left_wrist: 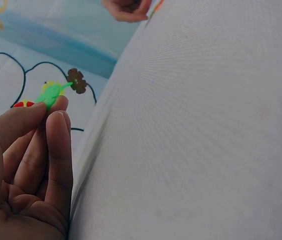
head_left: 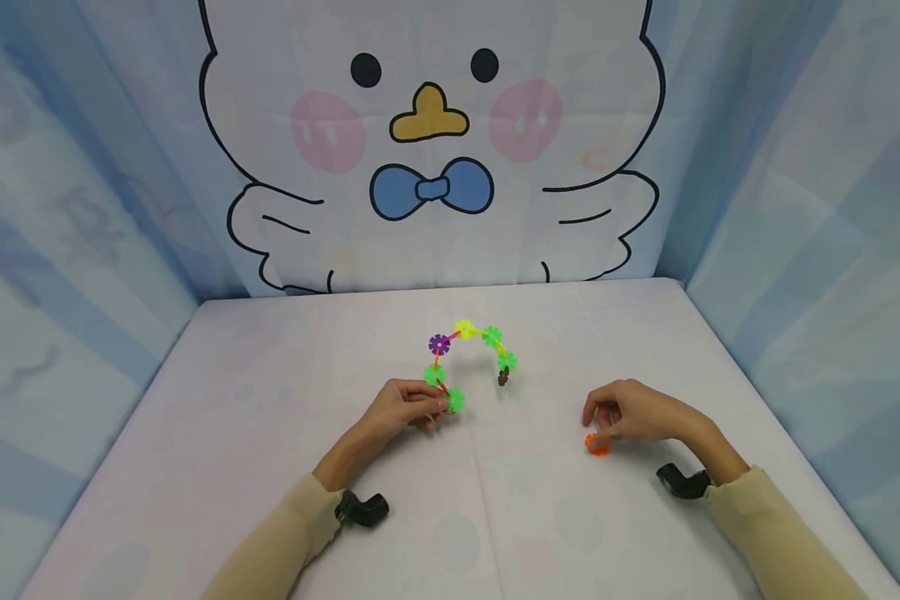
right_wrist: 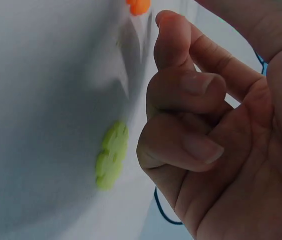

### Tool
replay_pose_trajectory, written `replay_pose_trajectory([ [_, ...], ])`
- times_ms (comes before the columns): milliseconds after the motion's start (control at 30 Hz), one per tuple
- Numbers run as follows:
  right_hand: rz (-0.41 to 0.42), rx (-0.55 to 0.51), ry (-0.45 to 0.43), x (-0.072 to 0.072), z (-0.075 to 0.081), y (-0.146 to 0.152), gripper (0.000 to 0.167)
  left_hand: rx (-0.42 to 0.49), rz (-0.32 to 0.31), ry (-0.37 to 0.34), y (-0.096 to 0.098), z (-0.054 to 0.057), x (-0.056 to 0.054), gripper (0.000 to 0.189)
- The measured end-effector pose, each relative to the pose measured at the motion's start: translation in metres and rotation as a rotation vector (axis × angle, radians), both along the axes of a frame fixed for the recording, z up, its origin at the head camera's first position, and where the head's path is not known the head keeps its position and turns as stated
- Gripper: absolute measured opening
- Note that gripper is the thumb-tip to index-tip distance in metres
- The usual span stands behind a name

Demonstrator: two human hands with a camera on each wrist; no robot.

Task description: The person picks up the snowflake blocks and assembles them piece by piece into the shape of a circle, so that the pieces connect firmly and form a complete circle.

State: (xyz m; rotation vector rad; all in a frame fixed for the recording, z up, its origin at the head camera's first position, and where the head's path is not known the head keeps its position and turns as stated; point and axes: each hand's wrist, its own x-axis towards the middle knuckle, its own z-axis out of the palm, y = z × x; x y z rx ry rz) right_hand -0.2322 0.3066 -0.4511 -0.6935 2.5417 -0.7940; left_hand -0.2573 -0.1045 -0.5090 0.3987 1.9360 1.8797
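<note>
My left hand (head_left: pixel 408 406) pinches, between thumb and fingers, a green snowflake disc (head_left: pixel 456 401) at the near end of a curved chain of interlocking plastic discs. The chain arcs away past a purple disc (head_left: pixel 439 344) and a yellow disc (head_left: pixel 463 329), then back to a brown disc (head_left: pixel 503 377) at its other end. Other pieces between them stand edge-on. On the right, my right hand (head_left: pixel 637 410) hovers low, its thumb over an orange disc (head_left: pixel 596 445) on the table. A yellow-green disc (right_wrist: pixel 113 156) lies beneath that hand in the right wrist view.
A white cloth-covered table (head_left: pixel 540 508) spreads under both hands. Behind it hangs a curtain (head_left: pixel 435 250) with a cartoon bird, and blue-white curtains close off both sides. A black wrist mount (head_left: pixel 365 508) sits at the left cuff, another (head_left: pixel 682 482) at the right.
</note>
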Motion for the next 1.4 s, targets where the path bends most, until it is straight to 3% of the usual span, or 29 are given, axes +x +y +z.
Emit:
replay_pose_trajectory([
  [200,-0.015,0.025,0.028,0.004,-0.004,0.007,0.032,0.004,0.012,-0.001,0.000,0.003,0.001,0.027],
  [533,-0.057,0.028,-0.027,0.004,-0.008,0.007,0.030,0.012,0.004,-0.005,0.001,0.001,0.001,0.027],
  [1000,-0.003,0.034,-0.069,0.003,0.003,0.020,0.030,0.020,0.009,-0.006,0.001,0.001,0.000,0.026],
  [1300,0.087,0.007,-0.149,0.006,0.010,0.024,0.018,0.027,0.013,-0.014,0.001,0.002,0.000,0.023],
  [1400,0.111,-0.009,-0.139,0.007,0.011,0.023,0.015,0.026,0.012,-0.014,0.001,0.002,0.000,0.023],
])
